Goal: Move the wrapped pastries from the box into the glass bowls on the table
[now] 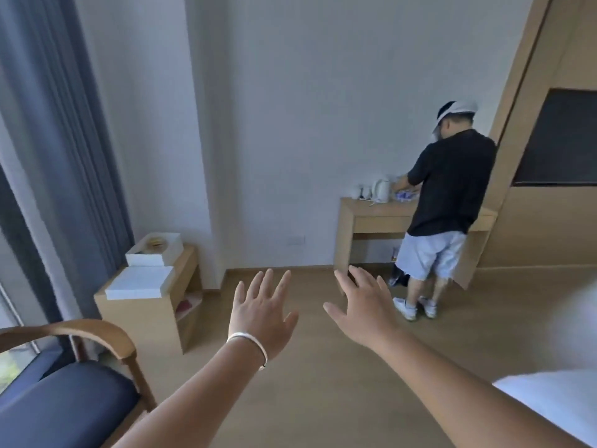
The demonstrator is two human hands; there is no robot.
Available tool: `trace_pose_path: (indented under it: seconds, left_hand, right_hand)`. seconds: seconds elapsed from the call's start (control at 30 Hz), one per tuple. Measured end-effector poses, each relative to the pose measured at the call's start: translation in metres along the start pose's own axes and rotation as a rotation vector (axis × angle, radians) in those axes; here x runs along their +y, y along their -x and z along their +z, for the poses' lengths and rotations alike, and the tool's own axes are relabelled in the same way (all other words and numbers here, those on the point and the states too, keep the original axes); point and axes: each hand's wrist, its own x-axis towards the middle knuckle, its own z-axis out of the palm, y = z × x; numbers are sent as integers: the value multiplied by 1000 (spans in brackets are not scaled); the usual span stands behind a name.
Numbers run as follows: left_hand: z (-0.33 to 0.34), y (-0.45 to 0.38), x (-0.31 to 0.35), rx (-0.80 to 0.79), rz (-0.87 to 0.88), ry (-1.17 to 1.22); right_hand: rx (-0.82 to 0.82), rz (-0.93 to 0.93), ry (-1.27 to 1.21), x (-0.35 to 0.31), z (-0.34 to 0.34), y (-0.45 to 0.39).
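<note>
My left hand [261, 313] and my right hand [365, 307] are both stretched out in front of me over the wooden floor, fingers spread, holding nothing. A white bracelet circles my left wrist. On a low wooden side table [151, 305] at the left stand two white boxes: a flat one [139, 282] in front, and behind it a taller one [155, 250] whose top shows something round and yellowish. No glass bowls are in view. Both hands are well apart from the boxes.
A wooden armchair with a blue seat [64, 396] fills the lower left. Grey curtains [58, 130] hang at the left window. Another person [445, 208] stands at a wooden desk [371, 218] holding a white kettle. White bedding [555, 405] shows at lower right.
</note>
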Motion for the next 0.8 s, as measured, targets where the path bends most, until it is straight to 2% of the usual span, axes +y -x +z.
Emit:
trace_pose_path:
  seconds: [0.17,0.43,0.8]
  left_hand:
    - [29,-48,48,3,71,-1]
    - [59,-131,99,9,63,-48]
    - [105,-217,119,-10,23,-87]
  right_hand:
    - [-17,57,-3,64,5,-19]
    - [-25,23,-50,144,22,-85]
    - [-90,-18,-84,200,57,-168]
